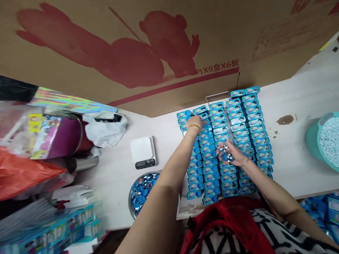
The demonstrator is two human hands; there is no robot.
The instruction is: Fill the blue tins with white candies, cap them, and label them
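Long columns of small blue tins with printed pictures lie on the white table. My left hand, with a gold bangle at the wrist, is over the tins near the far end of the left columns. Its fingers are bent down and partly hidden, so what they pinch does not show. Cupped above the middle columns, my right hand holds a handful of small round silver-and-blue pieces. More such pieces fill a round metal bowl left of my left forearm.
A big cardboard box walls off the back. To the left stand a white digital scale, a white plastic bag and piled packaging. A teal tub of pale bits is at the right, near a brown stain.
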